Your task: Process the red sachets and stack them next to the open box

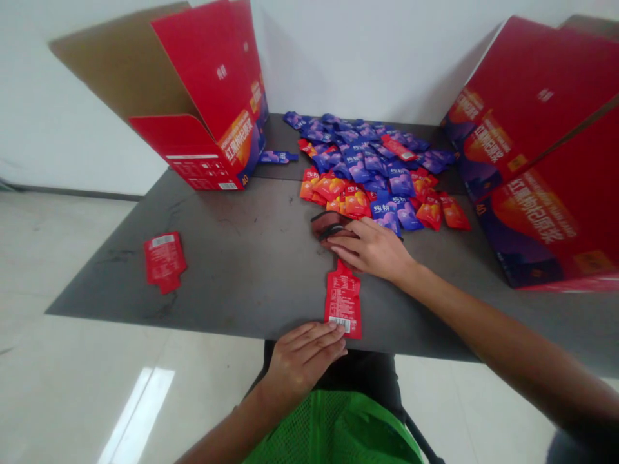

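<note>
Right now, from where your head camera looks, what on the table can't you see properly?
Head view:
- The dark thing: the right hand covers part of it, so I can't tell what it is.
- The lower sachets: other sachets on top hide them.
- The red carton: the picture's right edge cuts it off.
- The small print on the red sachet: too small to read.

top — green mesh vest (336, 432); below — dark garment (358, 377)

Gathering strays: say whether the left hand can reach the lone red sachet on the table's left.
Likely yes: nothing lies between the left hand and the red sachet on the dark tabletop.
</note>
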`<state>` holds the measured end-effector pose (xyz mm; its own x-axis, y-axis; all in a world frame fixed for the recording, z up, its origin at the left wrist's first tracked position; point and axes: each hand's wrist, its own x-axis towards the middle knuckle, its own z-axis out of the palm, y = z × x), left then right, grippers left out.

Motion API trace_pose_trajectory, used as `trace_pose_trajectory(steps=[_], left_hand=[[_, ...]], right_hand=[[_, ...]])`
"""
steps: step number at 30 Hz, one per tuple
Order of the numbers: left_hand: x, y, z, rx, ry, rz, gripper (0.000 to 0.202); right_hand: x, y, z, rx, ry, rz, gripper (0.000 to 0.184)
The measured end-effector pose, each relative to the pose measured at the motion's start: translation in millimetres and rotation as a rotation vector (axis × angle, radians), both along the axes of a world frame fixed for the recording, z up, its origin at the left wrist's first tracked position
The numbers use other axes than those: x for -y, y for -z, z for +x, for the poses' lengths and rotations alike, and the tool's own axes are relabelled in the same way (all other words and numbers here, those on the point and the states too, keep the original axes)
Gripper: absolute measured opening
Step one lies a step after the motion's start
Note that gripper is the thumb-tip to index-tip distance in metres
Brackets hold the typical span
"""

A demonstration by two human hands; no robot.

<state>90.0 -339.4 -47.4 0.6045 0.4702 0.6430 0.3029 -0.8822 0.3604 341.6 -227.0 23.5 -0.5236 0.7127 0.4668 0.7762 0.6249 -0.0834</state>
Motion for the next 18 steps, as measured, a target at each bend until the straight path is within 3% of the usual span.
trace_pose_trajectory(steps=[4, 7, 9, 14, 18], left_hand=[[1, 4.4, -1, 0.011, 0.005, -0.010, 0.017], [2, 6.6, -2, 0.026, -0.004, -0.022, 0.012], [2, 5.4, -2, 0.028, 0.000, -0.024, 0.012], [0, -2.4, 0, 0.004, 0.017, -0.012, 0.021], [-1, -5.6, 0, 0.003, 0.013, -0.030, 0.020]], right_hand=[[48, -12.3, -21, -0.097, -0.093, -0.004, 0.029], [84, -1.6, -36, -0.098, -0.250, -0.116, 0.030], [89, 8.9, -38, -0.116, -0.263, -0.160, 0.030], [46, 21.7, -18, -0.079, -0.140, -0.135, 0.029], [2, 15.5, 3, 0.052, -0.046, -0.100, 0.029]])
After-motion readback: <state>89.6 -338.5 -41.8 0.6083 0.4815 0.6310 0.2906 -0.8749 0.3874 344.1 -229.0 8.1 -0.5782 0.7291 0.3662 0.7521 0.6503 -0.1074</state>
